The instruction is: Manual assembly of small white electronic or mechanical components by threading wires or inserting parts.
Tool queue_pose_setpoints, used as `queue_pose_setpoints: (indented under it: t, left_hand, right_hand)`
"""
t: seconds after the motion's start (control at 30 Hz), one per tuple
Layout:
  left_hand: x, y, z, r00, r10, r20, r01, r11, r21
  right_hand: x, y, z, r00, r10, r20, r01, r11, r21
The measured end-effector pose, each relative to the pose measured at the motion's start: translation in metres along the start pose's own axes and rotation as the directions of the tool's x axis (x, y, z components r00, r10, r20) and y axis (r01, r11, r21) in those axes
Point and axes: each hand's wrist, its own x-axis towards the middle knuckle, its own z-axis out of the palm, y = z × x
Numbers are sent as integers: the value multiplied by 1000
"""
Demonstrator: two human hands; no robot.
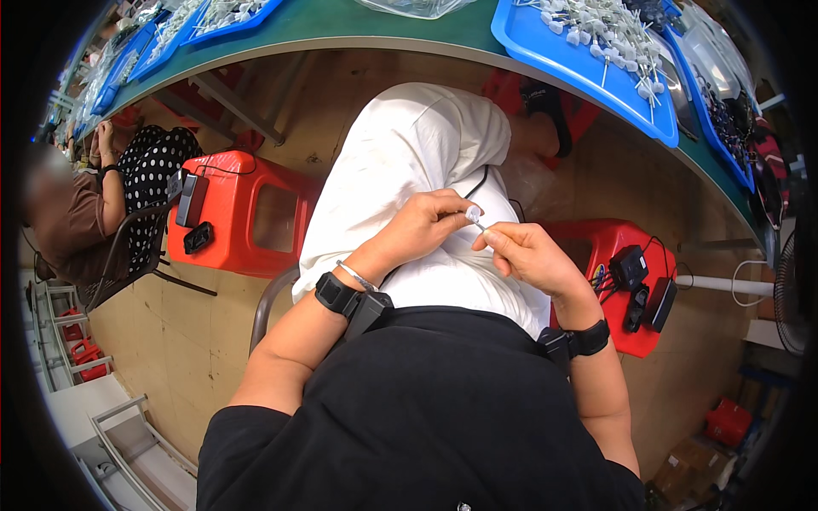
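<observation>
Above my lap, my left hand [426, 223] pinches a small whitish translucent piece [473, 213] between thumb and fingertips. A thin stem runs from that piece toward my right hand [532, 255], whose thumb and forefinger are closed on its end. The two hands are close together, fingertips almost meeting. On the table ahead, a blue tray [545, 64] holds a heap of similar-looking white pieces [596, 38] with thin stems. The exact kind of the piece is too small to make out.
The green table edge [383, 41] curves across ahead of my knees. Red stools [234, 213] with black devices and cables stand on both sides; one is the right-hand stool [609, 247]. A seated person [85, 200] works at the far left. A fan [788, 289] stands at the right.
</observation>
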Motion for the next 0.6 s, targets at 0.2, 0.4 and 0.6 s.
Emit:
queue_pose_setpoints:
  t: [0.2,0.4,0.6]
  left_hand:
    - [2,3,1,998,-54,-29,54,999,-6]
    - [1,7,2,992,-110,-62,103,989,-101]
    - [2,15,4,986,-145,-77,126,968,-215]
  right_hand:
    - [3,10,6,963,-228,-146,196,958,-207]
    - [8,17,16,795,-557,-239,346,741,-576]
    - [8,16,21,738,-615,-278,359,707,-609]
